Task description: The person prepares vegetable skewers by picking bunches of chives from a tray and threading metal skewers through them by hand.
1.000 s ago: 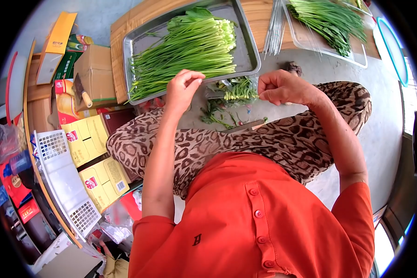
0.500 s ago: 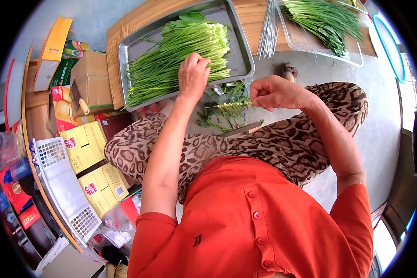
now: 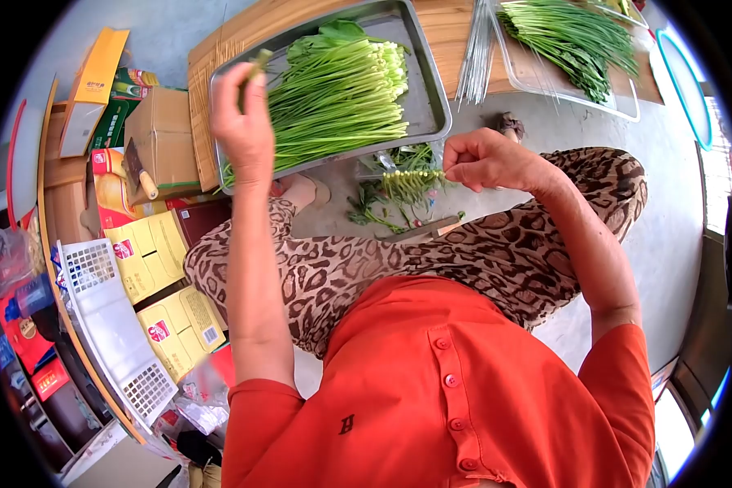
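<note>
My left hand (image 3: 246, 114) is raised over the left part of the metal tray (image 3: 431, 81), its fingers closed on a small green piece (image 3: 262, 57). A thick layer of green stems (image 3: 342, 89) lies in that tray, with pale ends to the right. My right hand (image 3: 484, 159) is in a pinch near the tray's lower right corner, on the end of a skewer of green stem pieces (image 3: 411, 179) that points left. The skewer hangs above loose leaves (image 3: 374, 213) on the floor.
A knife (image 3: 435, 228) lies below the leaves. At the top right are metal skewers (image 3: 475, 57) and a clear tray (image 3: 633, 107) with more greens (image 3: 573, 41). On the left are a cardboard box (image 3: 163, 130), a cleaver (image 3: 141, 172) and a white basket (image 3: 118, 317).
My left hand has moved from the stems in the tray up and to the left, now with a small green piece in it. My right hand has stayed almost still.
</note>
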Action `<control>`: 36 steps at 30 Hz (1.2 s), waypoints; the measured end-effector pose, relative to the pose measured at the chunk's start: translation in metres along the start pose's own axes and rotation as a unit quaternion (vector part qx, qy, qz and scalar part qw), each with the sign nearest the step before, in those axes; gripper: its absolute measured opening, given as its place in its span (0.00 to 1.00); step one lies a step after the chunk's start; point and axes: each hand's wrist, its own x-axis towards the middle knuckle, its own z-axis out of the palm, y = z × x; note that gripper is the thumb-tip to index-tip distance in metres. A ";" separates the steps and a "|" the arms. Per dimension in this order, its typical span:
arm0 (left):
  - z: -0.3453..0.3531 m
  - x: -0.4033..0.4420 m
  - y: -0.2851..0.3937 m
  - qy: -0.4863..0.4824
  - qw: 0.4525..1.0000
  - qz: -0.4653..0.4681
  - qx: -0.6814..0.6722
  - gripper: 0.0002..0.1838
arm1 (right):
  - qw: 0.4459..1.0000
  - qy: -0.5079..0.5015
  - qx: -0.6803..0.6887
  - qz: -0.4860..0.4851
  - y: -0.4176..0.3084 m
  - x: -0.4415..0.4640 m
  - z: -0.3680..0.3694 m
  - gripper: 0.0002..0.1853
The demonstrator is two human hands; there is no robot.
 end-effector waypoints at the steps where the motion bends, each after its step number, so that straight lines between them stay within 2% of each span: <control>1: -0.010 0.012 0.002 0.041 0.999 0.017 -0.004 0.07 | 1.000 0.000 0.019 0.019 -0.004 -0.001 0.000 0.03; 3: -0.030 0.034 0.034 0.096 0.992 0.070 -0.052 0.09 | 0.999 0.006 0.040 0.010 -0.002 0.001 0.000 0.03; 7: -0.043 0.037 0.079 0.053 0.991 0.019 -0.123 0.10 | 0.994 0.049 0.090 -0.027 0.006 0.005 0.002 0.03; 8: -0.038 0.029 0.077 -0.011 0.973 -0.075 -0.219 0.11 | 0.993 0.063 0.092 -0.031 0.005 0.005 0.002 0.03; 9: -0.032 0.019 0.074 -0.075 0.932 -0.168 -0.312 0.12 | 0.993 0.063 0.091 -0.033 0.004 0.004 0.002 0.03; 11: -0.015 -0.006 0.069 -0.130 0.877 -0.261 -0.382 0.11 | 0.990 0.099 0.092 -0.034 0.003 0.002 0.001 0.04; 13: 0.002 -0.032 0.061 -0.135 0.828 -0.342 -0.423 0.09 | 0.988 0.112 0.099 -0.037 0.002 0.000 0.000 0.04; 16: 0.019 -0.060 0.053 -0.119 0.779 -0.402 -0.466 0.08 | 0.984 0.146 0.089 -0.045 0.000 0.000 0.002 0.06; 17: 0.023 -0.065 0.050 -0.116 0.772 -0.409 -0.474 0.08 | 0.981 0.174 0.069 -0.050 -0.001 -0.001 0.003 0.08; 21: 0.031 -0.075 0.050 -0.111 0.754 -0.436 -0.478 0.09 | 0.980 0.171 0.055 -0.087 0.000 -0.001 0.003 0.11; 23: 0.034 -0.077 0.051 -0.131 0.749 -0.439 -0.479 0.08 | 0.984 0.130 0.073 -0.095 -0.001 -0.001 0.003 0.12; 36: 0.050 -0.084 0.055 -0.102 0.742 -0.436 -0.500 0.09 | 0.977 0.174 0.035 -0.119 -0.002 0.000 0.010 0.10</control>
